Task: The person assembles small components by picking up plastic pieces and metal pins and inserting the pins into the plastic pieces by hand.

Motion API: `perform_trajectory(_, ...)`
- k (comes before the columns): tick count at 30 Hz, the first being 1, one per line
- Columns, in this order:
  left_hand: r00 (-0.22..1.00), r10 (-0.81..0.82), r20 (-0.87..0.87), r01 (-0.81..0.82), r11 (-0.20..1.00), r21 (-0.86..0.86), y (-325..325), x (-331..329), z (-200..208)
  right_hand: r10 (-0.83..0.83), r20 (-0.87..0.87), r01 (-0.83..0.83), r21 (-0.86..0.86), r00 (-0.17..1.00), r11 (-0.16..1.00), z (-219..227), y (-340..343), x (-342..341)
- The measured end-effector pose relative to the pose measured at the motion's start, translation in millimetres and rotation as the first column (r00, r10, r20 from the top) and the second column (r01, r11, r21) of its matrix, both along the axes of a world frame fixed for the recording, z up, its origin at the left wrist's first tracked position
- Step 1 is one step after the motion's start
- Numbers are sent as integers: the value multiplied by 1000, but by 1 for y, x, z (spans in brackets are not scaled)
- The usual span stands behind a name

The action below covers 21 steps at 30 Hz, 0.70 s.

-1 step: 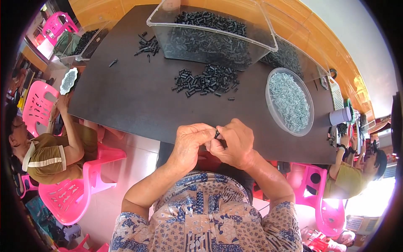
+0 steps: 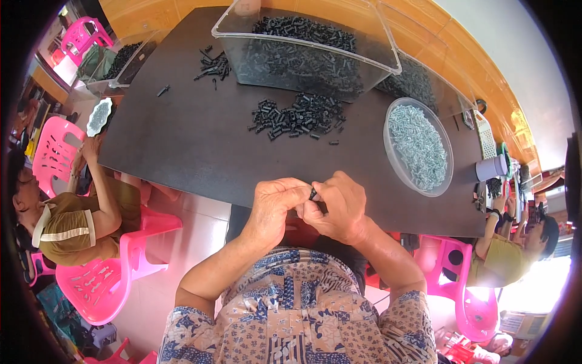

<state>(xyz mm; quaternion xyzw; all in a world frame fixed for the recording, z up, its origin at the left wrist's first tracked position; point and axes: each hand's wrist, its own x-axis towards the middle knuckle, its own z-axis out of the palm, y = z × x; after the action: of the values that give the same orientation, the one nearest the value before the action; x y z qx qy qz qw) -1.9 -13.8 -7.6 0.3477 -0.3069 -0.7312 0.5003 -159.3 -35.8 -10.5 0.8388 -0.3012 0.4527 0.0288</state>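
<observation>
Sitting at far left, a co-worker (image 2: 79,233) is partly cut off by the dark lens rim; the contents of a white dish (image 2: 90,131) nearby are too small to identify. On the dark table (image 2: 182,133), a single black piece (image 2: 163,90) is set apart, then a small black heap (image 2: 213,65) near the large clear bin. Left hand (image 2: 273,209): a small black part (image 2: 313,193) is pinched at thumb and index tips, above the table's near edge; the other fingers are curled, partly hidden. Most of the part is covered by fingertips, so its shape can't be read. Beyond, a loose black pile (image 2: 298,115) is spread before the large clear bin (image 2: 397,65), which is cropped at the top. Right hand (image 2: 344,206): the same part is gripped by thumb and index from the other side; remaining fingers are folded, tips not visible. A second clear bin (image 2: 454,92) is partly blocked by the first. Silvery pieces (image 2: 419,147) are held in a round tub (image 2: 391,159); individual shapes are blurred together. At far right, another co-worker (image 2: 506,261) is warped by the lens.
</observation>
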Motion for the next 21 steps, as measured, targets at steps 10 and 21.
perform_trajectory(10,960,146,238,-16,879,-477,17,10,60,-323,-32,324,147,946,935,49,-28,-39)
perform_trajectory(21,521,-636,-570,53,690,-722,22,-23,154,-768,-24,768,63,640,638,127,-179,-172)
